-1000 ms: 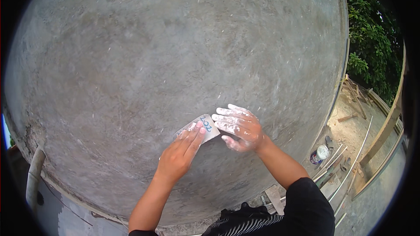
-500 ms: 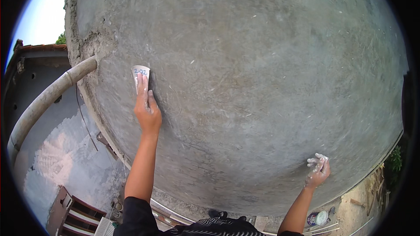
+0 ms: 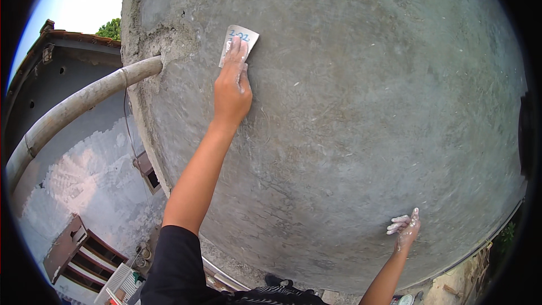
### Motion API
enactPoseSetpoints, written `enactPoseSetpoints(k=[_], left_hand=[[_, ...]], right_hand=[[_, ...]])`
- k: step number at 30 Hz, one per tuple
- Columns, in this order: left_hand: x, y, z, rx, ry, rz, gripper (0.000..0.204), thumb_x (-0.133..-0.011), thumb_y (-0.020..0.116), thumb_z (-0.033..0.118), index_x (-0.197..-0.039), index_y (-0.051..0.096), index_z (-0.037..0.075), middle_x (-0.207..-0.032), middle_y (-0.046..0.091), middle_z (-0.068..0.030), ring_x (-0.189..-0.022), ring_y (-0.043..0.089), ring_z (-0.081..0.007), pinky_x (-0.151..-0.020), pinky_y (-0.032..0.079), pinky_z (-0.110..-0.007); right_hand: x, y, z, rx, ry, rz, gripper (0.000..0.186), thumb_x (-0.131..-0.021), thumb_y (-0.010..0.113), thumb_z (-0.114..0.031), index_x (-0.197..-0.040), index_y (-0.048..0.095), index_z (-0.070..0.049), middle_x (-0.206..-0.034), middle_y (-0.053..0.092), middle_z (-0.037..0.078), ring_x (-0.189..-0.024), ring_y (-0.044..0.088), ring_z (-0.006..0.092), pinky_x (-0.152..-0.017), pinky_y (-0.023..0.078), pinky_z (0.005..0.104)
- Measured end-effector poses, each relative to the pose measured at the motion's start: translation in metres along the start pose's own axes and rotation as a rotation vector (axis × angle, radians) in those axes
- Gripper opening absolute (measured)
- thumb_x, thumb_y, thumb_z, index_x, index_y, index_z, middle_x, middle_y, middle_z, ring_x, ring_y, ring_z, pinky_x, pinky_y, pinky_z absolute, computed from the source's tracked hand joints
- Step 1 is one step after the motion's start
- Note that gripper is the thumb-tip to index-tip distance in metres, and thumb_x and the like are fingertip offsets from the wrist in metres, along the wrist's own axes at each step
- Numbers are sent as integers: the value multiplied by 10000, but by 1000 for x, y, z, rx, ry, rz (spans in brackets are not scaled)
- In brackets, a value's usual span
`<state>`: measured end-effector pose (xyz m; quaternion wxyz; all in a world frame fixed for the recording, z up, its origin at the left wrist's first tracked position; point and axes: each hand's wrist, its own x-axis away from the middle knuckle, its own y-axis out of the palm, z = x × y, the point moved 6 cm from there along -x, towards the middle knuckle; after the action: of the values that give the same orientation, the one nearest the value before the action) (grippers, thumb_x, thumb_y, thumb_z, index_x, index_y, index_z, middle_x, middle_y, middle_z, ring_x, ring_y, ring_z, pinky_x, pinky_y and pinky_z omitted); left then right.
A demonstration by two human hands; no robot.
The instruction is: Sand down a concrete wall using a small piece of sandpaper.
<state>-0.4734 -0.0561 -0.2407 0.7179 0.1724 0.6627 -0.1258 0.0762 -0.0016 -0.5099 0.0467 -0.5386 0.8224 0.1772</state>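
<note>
My left hand (image 3: 232, 87) reaches up to the grey plastered wall (image 3: 339, 101), its fingers dusted white. Under those fingers lies a pale piece of sandpaper (image 3: 247, 33) with blue marks on its back, held against the plaster. One corner of the sheet lifts a little and casts a shadow. Lower down on the right, my right hand (image 3: 407, 229) is by the wall with its fingers apart and nothing in it. White powder coats those fingers too. Whether they touch the wall, I cannot tell.
A bamboo pole (image 3: 84, 95) meets the wall's rough left edge. Beyond stands a building with patchy paint (image 3: 84, 175) and a tiled roof edge. Bottom left, a brown slatted frame (image 3: 93, 257) stands near a white chair-like thing (image 3: 121, 282). A tub (image 3: 405, 300) sits low on the right.
My left hand has moved up and to the right along the wall with the sandpaper. The right hand's fingers have spread, one now pointing up. The view has shifted, showing more of the left side.
</note>
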Motion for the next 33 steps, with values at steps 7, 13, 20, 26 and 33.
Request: enactPoseSetpoints(k=[7, 13, 20, 26, 33], left_hand=[[42, 8, 11, -43, 154, -200, 637, -849, 532, -116, -1461, 499, 56, -1545, 457, -140, -1422, 433, -350, -1167, 364, -523], [-1, -23, -52, -72, -61, 33, 503, -922, 500, -95, -1413, 536, 10, -1502, 490, -192, -1408, 450, -349, -1158, 386, -445], [-2, 2, 2, -10, 77, -53, 523, -923, 488, -105, -1428, 529, 26, -1519, 475, -180, -1421, 435, -342, -1170, 368, -461], [-25, 10, 18, -22, 201, -127, 549, -908, 483, -126, -1426, 549, 46, -1515, 498, -138, -1430, 436, -320, -1175, 364, -458], [-28, 42, 64, 67, 162, -3, 523, -947, 451, -108, -1434, 547, 53, -1520, 497, -133, -1442, 425, -307, -1187, 342, -447]], right_hand=[[-3, -6, 3, -10, 31, -31, 655, -1020, 489, -554, -692, 592, 3, -574, 634, 160, -381, 595, 248, -330, 501, 346], [-6, -30, -57, 343, -449, 235, 494, -1071, 471, -380, -944, 685, 47, -888, 725, 176, -774, 724, 274, -705, 578, 359], [12, 21, -96, 851, -1191, 589, 513, -1066, 379, -354, -1428, 516, -16, -1535, 449, 198, -1425, 403, 356, -1168, 275, 490], [6, 24, -86, 847, -1187, 608, 571, -1059, 346, -405, -1459, 483, -22, -1562, 405, 223, -1440, 367, 432, -1173, 262, 542], [2, 18, -84, 844, -1169, 621, 551, -1017, 410, -383, -1450, 483, -50, -1550, 419, 216, -1426, 383, 433, -1164, 280, 552]])
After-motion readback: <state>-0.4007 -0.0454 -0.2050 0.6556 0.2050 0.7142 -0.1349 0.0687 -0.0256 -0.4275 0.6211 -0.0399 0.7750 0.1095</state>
